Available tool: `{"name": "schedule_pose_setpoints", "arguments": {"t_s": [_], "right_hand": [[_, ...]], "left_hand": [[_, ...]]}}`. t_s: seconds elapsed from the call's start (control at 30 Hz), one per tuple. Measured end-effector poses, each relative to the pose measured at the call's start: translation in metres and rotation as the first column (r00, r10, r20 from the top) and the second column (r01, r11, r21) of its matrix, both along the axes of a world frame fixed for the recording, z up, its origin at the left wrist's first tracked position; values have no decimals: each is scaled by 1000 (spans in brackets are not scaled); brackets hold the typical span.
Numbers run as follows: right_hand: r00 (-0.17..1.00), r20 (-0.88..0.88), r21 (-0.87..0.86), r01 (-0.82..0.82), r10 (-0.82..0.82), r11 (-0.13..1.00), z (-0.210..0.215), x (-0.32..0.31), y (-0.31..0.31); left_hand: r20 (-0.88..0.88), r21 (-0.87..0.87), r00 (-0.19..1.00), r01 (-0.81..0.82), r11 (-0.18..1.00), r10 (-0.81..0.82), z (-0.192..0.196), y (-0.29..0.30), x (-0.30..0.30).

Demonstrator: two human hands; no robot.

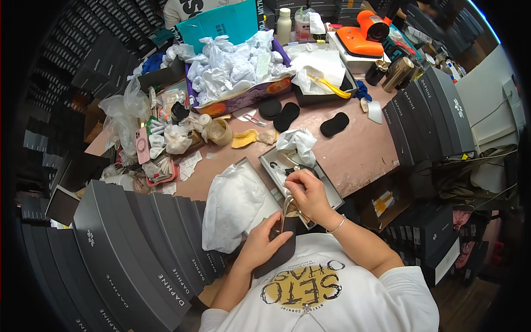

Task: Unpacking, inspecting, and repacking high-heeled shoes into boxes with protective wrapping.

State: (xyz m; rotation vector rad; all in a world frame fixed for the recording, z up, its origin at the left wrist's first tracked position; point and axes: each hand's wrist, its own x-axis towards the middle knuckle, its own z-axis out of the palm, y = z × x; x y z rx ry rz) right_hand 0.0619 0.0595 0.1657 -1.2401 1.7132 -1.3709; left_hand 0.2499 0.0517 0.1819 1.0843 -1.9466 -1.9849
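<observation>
Close to my body, a dark shoe with thin shiny straps (287, 222) is held between both hands. My left hand (266, 241) is closed round its side, thumb lying along the edge. With fingers pinched together, my right hand (310, 195) works at the straps on top; exactly what sits between its fingertips is hidden. Just beyond, an open grey shoebox (331, 192) holds white tissue paper (297, 145) and part of another shoe, mostly covered by my right hand. More white tissue (231, 206) spreads over the box's pale lid on the left.
Grey shoeboxes (130, 249) are stacked at the left, others (428, 119) at the right. Crumpled paper fills a purple box (238, 90) at the back. Black pads (286, 117), a jar (219, 133), a yellow cloth (244, 139) and an orange tool (362, 41) lie about the pink table (362, 157).
</observation>
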Motion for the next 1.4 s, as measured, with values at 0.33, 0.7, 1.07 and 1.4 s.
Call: {"name": "schedule_pose_setpoints", "arguments": {"t_s": [0.33, 0.7, 1.07, 1.4], "right_hand": [[948, 317, -39, -20, 31, 999, 16, -43, -22], [760, -468, -78, -544, 451, 835, 14, 13, -59], [820, -150, -207, -572, 552, 794, 31, 64, -162], [722, -70, -163, -689, 688, 706, 27, 60, -25]], "left_hand": [[-488, 747, 733, 70, 661, 474, -67, -38, 35], [-435, 879, 591, 117, 462, 679, -86, -10, 33], [-496, 862, 314, 293, 414, 809, -80, 1, 52], [-196, 962, 447, -83, 259, 873, -66, -2, 45]]}}
